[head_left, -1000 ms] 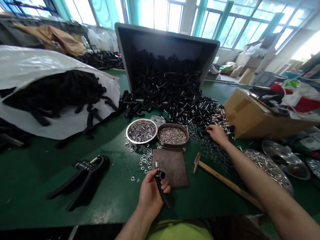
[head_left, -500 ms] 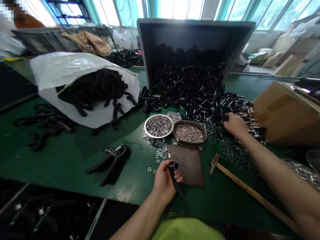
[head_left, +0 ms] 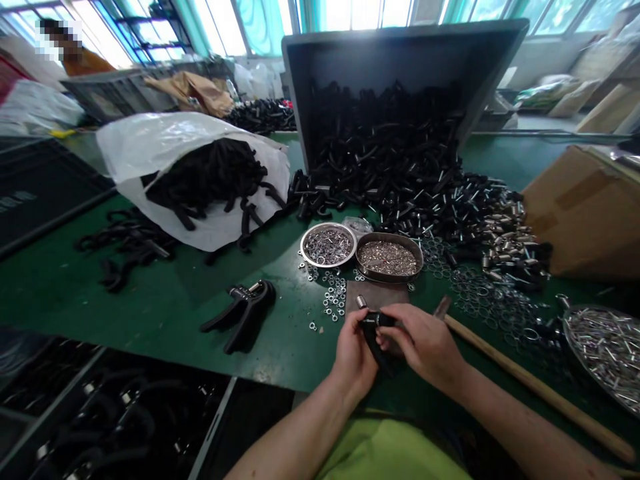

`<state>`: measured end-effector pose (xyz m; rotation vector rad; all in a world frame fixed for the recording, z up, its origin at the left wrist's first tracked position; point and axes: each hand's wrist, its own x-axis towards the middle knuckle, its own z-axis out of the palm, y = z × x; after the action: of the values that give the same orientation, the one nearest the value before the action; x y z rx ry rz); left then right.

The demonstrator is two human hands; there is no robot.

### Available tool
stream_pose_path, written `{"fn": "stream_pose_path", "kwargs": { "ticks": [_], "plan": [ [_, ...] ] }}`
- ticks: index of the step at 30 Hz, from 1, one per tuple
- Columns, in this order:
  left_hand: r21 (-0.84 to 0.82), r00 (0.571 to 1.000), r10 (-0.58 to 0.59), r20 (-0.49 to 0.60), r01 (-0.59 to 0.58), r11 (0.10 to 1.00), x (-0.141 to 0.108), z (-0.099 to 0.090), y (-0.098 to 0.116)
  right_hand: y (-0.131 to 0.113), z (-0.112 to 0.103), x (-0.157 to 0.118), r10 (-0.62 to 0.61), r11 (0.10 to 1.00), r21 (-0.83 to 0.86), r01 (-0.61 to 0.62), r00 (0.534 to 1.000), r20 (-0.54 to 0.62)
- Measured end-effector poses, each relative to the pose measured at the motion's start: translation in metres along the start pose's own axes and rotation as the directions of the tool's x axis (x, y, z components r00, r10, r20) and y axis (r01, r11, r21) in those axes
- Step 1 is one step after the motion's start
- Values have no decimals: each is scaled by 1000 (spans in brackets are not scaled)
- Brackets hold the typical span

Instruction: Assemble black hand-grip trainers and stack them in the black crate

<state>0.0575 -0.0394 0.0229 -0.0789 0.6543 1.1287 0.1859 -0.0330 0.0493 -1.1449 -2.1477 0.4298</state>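
Observation:
My left hand (head_left: 354, 353) is closed around a black curved handle (head_left: 375, 347) with a metal spring (head_left: 361, 303) standing at its top. My right hand (head_left: 425, 340) pinches a small black part (head_left: 386, 320) against the end of that handle. Both hands are above the near part of a brown plate (head_left: 356, 291). Just beyond the plate are a round dish of small metal pieces (head_left: 329, 245) and an oval tin of tiny metal parts (head_left: 389, 259). An assembled black hand grip (head_left: 243, 312) lies on the green table to the left.
A hammer (head_left: 530, 383) lies at the right, near a bowl of metal pins (head_left: 607, 350). Behind are a grey bin (head_left: 410, 57) spilling black parts, a white sack (head_left: 145, 143) and a cardboard box (head_left: 583, 210). A person (head_left: 85, 60) is far left.
My right hand has come back from the heap of black parts at the right and now meets the handle in my left hand. The camera view has shifted slightly.

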Motion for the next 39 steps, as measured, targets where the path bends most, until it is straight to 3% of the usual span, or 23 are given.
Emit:
{"fn": "stream_pose_path", "kwargs": {
  "ticks": [2, 5, 7, 10, 12, 14, 15, 18, 19, 21, 23, 25, 26, 27, 29, 31, 32, 33, 35, 37, 39],
  "plan": [
    [30, 997, 75, -29, -74, 997, -1, -1, -2, 1, 6, -1, 101, 986, -128, -104, 995, -25],
    [120, 980, 195, -46, -188, 975, -2, -4, -2, -1, 6, 1, 285, 936, -236, -261, 956, 74],
    [147, 969, 241, -55, -231, 962, -3, -6, 0, -4, 3, 2, 240, 962, -162, -221, 965, 107],
    [206, 943, 327, -56, -310, 928, -4, -8, 1, -8, 3, 2, 93, 994, 50, -97, 993, 69],
    [301, 924, 382, 0, -364, 881, -6, -9, 2, -8, 5, 2, 198, 956, 190, -223, 970, 142],
    [374, 913, 404, 54, -394, 840, -7, -10, 3, -9, 5, 2, 355, 870, 263, -416, 901, 250],
    [389, 905, 421, 57, -408, 826, -7, -10, 4, -9, 5, 2, 380, 853, 273, -444, 889, 256],
    [406, 875, 483, 31, -452, 794, -8, -11, 9, -12, 4, 4, 248, 922, 280, -268, 963, 105],
    [425, 873, 487, 41, -456, 782, -8, -11, 11, -13, 5, 4, 236, 917, 311, -248, 969, 74],
    [499, 885, 455, 100, -440, 747, -10, -11, 15, -14, 9, 6, 360, 787, 476, -392, 919, 161],
    [591, 868, 481, 127, -456, 666, -13, -11, 17, -16, 16, 8, 510, 473, 663, -580, 794, 331],
    [655, 794, 601, 94, -503, 563, -16, -10, 17, -19, 23, 11, 558, 146, 779, -610, 701, 444],
    [673, 748, 660, 77, -527, 519, -17, -10, 17, -21, 26, 12, 568, 29, 808, -589, 675, 471],
    [684, 713, 697, 73, -545, 485, -18, -9, 17, -22, 29, 12, 576, -56, 819, -571, 651, 494],
    [701, 708, 698, 106, -551, 453, -18, -9, 19, -20, 35, 11, 571, -144, 799, -584, 610, 549],
    [729, 746, 649, 149, -527, 438, -15, -12, 23, -11, 37, 10, 530, -114, 751, -651, 599, 600],
    [749, 768, 619, 168, -507, 426, -12, -15, 26, -4, 36, 10, 489, -44, 711, -702, 605, 628],
    [773, 785, 591, 186, -488, 405, -9, -19, 30, 4, 34, 13, 444, 72, 657, -750, 614, 652],
    [830, 806, 542, 239, -459, 318, -3, -27, 36, 20, 27, 27, 397, 394, 510, -765, 642, 656],
    [882, 810, 505, 299, -437, 179, 2, -35, 40, 34, 21, 53, 401, 727, 307, -614, 742, 537],
    [900, 797, 476, 371, -434, 25, 5, -40, 40, 43, 22, 88, 350, 923, 44, -383, 879, 325]
  ]
}}
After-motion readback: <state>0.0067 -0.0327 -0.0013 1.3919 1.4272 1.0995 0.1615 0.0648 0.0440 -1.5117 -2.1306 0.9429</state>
